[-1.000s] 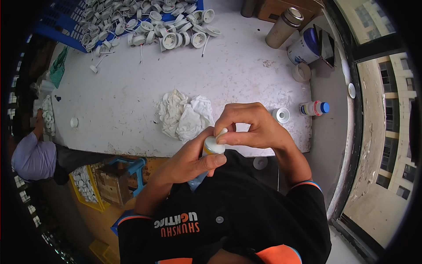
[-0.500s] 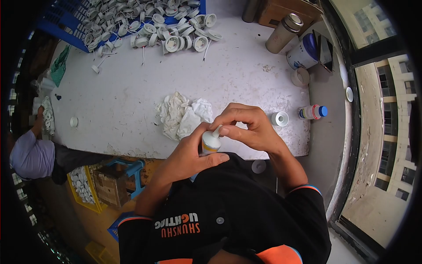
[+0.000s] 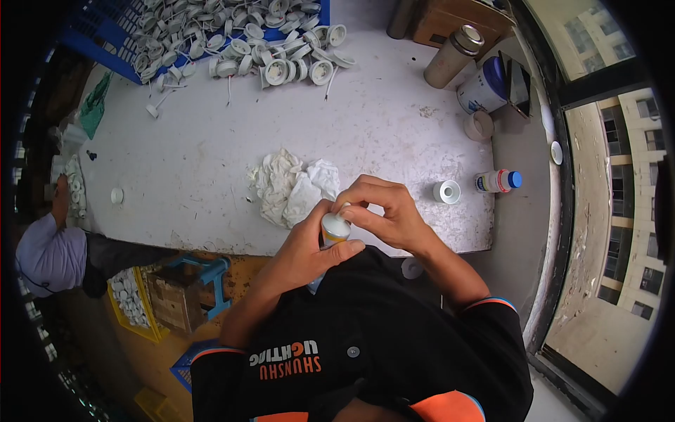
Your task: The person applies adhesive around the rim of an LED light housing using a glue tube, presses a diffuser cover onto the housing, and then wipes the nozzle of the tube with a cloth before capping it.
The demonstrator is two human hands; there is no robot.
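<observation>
My left hand is wrapped round a tube with a white tapered shoulder and a yellow band, held upright before my chest. The thumb and forefinger of my right hand pinch the white nozzle at its top. Fingers cover most of the nozzle, so whether a separate cap is on it does not show. Just beyond my hands, crumpled white cloths lie on the table. A small white round part stands to the right of my right hand.
Many white lamp parts with wires spill from a blue crate at the back. On the right stand a blue-capped bottle, a tape roll, a tub and a flask. Another person sits at left.
My right hand has shifted slightly down and left, and its fingers now cover more of the nozzle. My left hand keeps its grip on the tube.
</observation>
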